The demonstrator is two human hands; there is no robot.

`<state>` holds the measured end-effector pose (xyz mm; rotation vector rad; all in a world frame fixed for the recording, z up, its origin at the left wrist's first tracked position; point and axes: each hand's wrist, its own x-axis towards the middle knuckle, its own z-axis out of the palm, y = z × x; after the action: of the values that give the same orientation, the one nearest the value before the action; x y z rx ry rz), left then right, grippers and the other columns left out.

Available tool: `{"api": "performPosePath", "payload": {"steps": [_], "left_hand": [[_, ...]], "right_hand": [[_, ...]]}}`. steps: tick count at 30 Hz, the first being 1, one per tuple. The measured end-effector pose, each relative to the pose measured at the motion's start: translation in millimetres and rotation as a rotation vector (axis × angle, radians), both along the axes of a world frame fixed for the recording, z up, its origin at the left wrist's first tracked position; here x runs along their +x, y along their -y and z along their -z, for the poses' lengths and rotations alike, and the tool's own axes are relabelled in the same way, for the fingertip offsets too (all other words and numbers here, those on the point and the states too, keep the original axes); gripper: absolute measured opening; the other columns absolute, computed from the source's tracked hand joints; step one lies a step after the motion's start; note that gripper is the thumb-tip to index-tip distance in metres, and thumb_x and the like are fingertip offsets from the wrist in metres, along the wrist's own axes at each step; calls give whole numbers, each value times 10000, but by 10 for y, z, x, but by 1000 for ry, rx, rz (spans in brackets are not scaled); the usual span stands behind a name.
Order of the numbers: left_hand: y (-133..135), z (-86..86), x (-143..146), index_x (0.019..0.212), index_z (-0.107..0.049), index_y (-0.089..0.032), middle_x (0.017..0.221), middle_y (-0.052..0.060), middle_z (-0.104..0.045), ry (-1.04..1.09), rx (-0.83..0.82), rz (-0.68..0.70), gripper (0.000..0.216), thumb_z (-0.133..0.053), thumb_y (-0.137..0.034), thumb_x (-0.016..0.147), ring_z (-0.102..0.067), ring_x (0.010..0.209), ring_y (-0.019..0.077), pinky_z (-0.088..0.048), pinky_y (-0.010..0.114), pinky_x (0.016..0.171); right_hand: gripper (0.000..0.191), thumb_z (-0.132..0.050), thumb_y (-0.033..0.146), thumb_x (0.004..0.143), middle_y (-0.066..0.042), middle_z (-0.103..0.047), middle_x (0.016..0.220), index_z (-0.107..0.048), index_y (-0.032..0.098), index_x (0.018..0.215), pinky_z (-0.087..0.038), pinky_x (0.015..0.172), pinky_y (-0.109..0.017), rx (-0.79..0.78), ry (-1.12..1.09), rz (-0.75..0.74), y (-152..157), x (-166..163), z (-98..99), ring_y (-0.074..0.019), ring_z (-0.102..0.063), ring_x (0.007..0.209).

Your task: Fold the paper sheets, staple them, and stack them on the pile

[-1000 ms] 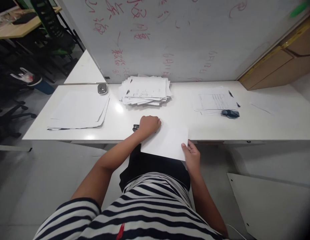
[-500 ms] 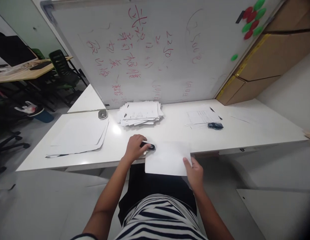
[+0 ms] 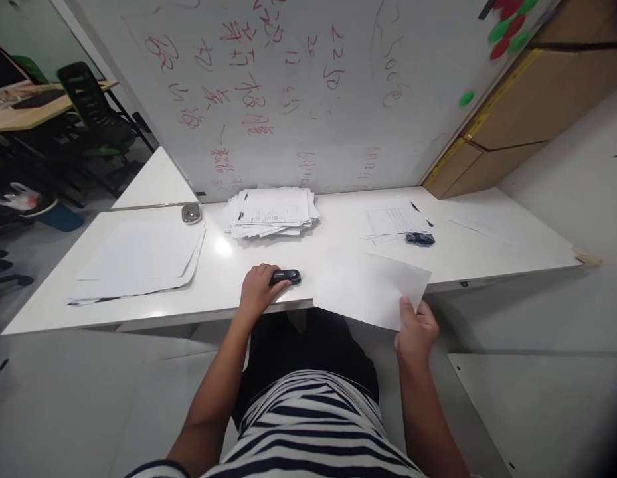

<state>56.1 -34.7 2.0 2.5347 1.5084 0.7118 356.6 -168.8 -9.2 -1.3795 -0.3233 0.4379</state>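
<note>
Desk edge [image 3: 153, 317]: overhung by sheet [image 3: 370, 292], mid-right;
Black stapler [image 3: 288, 276]: gripped by left hand [image 3: 257, 289], apart from printouts [image 3: 275, 207];
Sheet: blank; pinched by right hand [image 3: 416, 330]

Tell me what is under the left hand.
A black stapler on the white table shows partly, its front sticking out past the left hand. The hand covers its other end, so that cannot be seen.

Red handwriting [image 3: 332, 60] on the whiteboard [image 3: 349, 119]: "2250", "20" and probably "6月11日", among Chinese characters [image 3: 254, 99]
</note>
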Motion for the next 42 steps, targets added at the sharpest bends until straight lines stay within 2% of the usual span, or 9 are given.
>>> {"api": "performPosePath", "payload": {"steps": [10, 16, 20, 25, 27, 29, 32, 36, 42], "left_hand": [[17, 4, 6, 1029, -588, -210, 955, 73, -623, 1, 6, -22, 360, -536, -524, 863, -535, 890, 225, -418, 342, 776], [-9, 19, -1, 1042, -581, -203, 949, 73, -619, -14, 0, -1, 362, -516, -518, 876, -537, 876, 226, -413, 338, 755], [-16, 35, -1, 1025, -586, -192, 919, 78, -615, -23, 1, -10, 397, -507, -548, 870, -544, 857, 229, -412, 344, 744], [7, 49, 1, 1039, -585, -190, 949, 79, -619, 12, 19, -11, 435, -507, -577, 858, -552, 881, 226, -420, 351, 771], [18, 51, -4, 1032, -591, -188, 943, 80, -618, 21, 19, -23, 440, -521, -582, 848, -553, 890, 228, -421, 356, 775], [25, 53, -14, 1024, -596, -193, 939, 77, -618, 35, 14, -40, 438, -540, -584, 835, -555, 891, 227, -422, 357, 775], [32, 55, -32, 1017, -597, -197, 930, 70, -621, 49, 9, -47, 431, -550, -583, 830, -557, 880, 221, -425, 349, 765], [42, 56, -46, 1020, -592, -197, 927, 67, -627, 50, 25, -40, 420, -526, -575, 849, -557, 868, 218, -425, 342, 764], [20, 40, -38, 1022, -587, -207, 936, 80, -626, 36, 50, -40, 364, -536, -528, 860, -554, 881, 234, -427, 344, 756]], "right_hand": [[337, -728, 406, 706, -42, -726, 870, -708, 159, 935, -533, 701, -325, -30, 3, -55, -112, -67, 37, -175, -661, 722], [322, -677, 397, 767, -49, -713, 980, -681, 179, 1003, -504, 863, -352, 49, 64, -214, -397, -236, -283, -181, -654, 881], [329, -602, 429, 821, -56, -691, 992, -658, 168, 1014, -478, 889, -339, 110, 289, -288, -974, -407, -569, -187, -626, 935], [426, -414, 425, 895, -117, -667, 1058, -603, 110, 1110, -458, 912, -354, 28, 571, -421, -2151, -668, -721, -215, -603, 984], [476, -385, 359, 900, -167, -623, 1172, -498, 79, 1267, -439, 945, -359, -101, 629, -487, -2524, -775, -696, -229, -586, 1054], [648, -435, 334, 873, -211, -541, 1301, -265, 61, 1435, -418, 981, -374, -270, 688, -559, -2723, -827, -627, -254, -541, 1159], [774, -434, 354, 870, -214, -353, 1471, -57, 94, 1495, -359, 1047, -422, -398, 895, -589, -2698, -701, -465, -279, -366, 1345], [646, -326, 332, 906, -157, -208, 1553, -135, 123, 1487, -228, 1121, -471, -415, 1151, -455, -2347, -157, -209, -267, -96, 1456], [737, -406, 534, 870, -194, -227, 1548, -242, 140, 1470, -131, 1097, -612, -827, 1102, -450, -1866, 656, 103, -349, -123, 1439]]}}
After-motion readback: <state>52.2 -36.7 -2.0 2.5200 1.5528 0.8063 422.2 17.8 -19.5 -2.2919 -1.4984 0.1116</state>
